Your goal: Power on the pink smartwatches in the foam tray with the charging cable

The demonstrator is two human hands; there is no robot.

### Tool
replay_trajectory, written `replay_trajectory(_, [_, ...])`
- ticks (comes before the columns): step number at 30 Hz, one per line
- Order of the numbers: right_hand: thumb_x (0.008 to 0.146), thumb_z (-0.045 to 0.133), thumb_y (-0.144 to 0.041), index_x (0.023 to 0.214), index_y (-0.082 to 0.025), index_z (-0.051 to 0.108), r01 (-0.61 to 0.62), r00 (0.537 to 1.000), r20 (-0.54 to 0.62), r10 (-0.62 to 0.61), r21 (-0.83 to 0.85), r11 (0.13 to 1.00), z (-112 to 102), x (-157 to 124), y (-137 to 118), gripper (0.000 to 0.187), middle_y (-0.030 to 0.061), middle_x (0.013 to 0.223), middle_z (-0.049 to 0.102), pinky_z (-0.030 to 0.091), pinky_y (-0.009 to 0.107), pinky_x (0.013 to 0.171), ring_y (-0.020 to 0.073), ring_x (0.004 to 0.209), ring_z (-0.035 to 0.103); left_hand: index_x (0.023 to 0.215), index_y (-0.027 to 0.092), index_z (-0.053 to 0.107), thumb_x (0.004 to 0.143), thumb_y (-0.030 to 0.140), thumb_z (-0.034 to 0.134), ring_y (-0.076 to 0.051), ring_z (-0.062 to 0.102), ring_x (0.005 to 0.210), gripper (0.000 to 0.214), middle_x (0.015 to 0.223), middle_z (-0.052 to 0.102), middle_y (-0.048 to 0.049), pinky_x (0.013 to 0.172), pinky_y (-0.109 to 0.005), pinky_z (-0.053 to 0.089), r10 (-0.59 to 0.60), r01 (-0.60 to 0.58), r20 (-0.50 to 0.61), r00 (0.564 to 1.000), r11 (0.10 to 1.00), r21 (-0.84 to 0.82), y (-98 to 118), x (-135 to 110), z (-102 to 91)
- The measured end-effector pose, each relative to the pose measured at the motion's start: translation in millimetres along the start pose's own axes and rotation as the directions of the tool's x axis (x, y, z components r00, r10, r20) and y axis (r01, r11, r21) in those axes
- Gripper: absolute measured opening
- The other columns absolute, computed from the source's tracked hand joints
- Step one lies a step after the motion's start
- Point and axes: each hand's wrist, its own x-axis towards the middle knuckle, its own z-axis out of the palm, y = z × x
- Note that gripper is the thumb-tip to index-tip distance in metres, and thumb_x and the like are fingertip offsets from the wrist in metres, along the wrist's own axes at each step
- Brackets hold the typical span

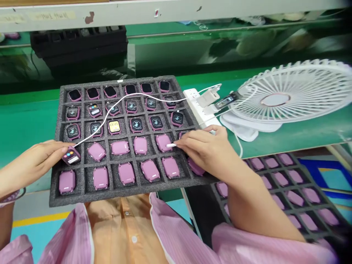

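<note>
A dark grey foam tray point(154, 187) of purple smartwatches lies before me, tilted slightly. My left hand point(44, 161) pinches a smartwatch point(72, 156) at the tray's left side; its screen is lit with coloured icons, and a white cable point(129, 94) runs to its upper edge. My right hand point(206, 148) grips a white charging cable end point(171, 145) over a face-down watch point(164, 142); whether the two touch I cannot tell. In the front rows most watches lie back up. Farther rows show screens, one lit yellow point(114, 127).
A white power strip point(202, 110) with a plugged-in adapter point(210, 97) and a small meter point(227, 101) stands right of the tray. Beyond lies a white fan point(288, 97). Another watch tray point(299, 200) sits lower right. Black trays point(79, 47) are stacked at the back, under a shelf edge point(137, 11).
</note>
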Motion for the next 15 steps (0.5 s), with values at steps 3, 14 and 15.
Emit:
replay_trajectory(3, [0.11,0.043,-0.025,0.1,-0.027,0.073,0.027,0.999,0.017,-0.028,0.023,0.999,2,0,4,0.032,0.0027,0.09,0.076,0.034,0.045,0.088,0.0225,0.081,0.07,0.099,0.026,0.082,0.087,0.087,0.034,-0.034,0.076,0.097,0.078,0.106,0.082,-0.0069,0.099,-0.052,0.06,0.022,-0.022,0.02,1.0,1.0,0.018,2,1,0.6])
replay_trajectory(14, [0.104,0.061,-0.044,0.103,-0.035,0.076,-0.215,0.957,-0.129,0.261,0.289,0.933,-20,-17,15,0.017,0.0052,0.084,0.071,0.051,0.046,0.061,0.0304,0.071,0.068,0.108,0.026,0.082,0.093,0.071,0.04,-0.031,0.075,0.108,0.063,0.118,0.08,-0.0072,0.102,-0.047,0.06,0.046,-0.04,0.119,0.992,0.998,-0.054,-2,5,-0.6])
replay_trajectory(15, [0.105,0.06,-0.045,0.11,-0.038,0.075,-0.254,0.944,-0.129,0.303,0.301,0.919,-25,-23,21,0.018,0.0049,0.086,0.071,0.052,0.047,0.062,0.0319,0.074,0.068,0.106,0.026,0.082,0.092,0.073,0.04,-0.031,0.075,0.105,0.065,0.116,0.081,-0.007,0.101,-0.048,0.06,0.045,-0.039,0.104,0.994,0.998,-0.058,-4,6,-0.2])
